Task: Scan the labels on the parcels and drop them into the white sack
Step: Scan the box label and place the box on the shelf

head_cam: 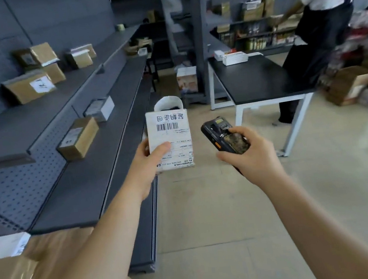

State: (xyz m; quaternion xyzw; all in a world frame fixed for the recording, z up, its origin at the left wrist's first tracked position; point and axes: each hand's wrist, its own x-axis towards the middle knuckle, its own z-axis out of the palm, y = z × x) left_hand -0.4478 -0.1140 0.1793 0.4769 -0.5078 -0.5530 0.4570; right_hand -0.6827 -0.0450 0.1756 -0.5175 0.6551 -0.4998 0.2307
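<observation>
Left hand [146,163] grips flat white labelled parcel [169,138]; right hand [247,153] holds black scanner [220,133].

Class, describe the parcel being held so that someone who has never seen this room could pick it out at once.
Start at the grey shelving along the left wall and move to its aisle edge, where the left hand holds a white parcel. Unlike the brown cartons on the shelves, it is white, with a barcode and handwritten characters.

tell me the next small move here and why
Probably tilt the scanner in the right hand towards the barcode on the parcel. The left hand holds the parcel label-up, but the scanner sits beside it, aimed elsewhere. The white sack waits behind.
</observation>
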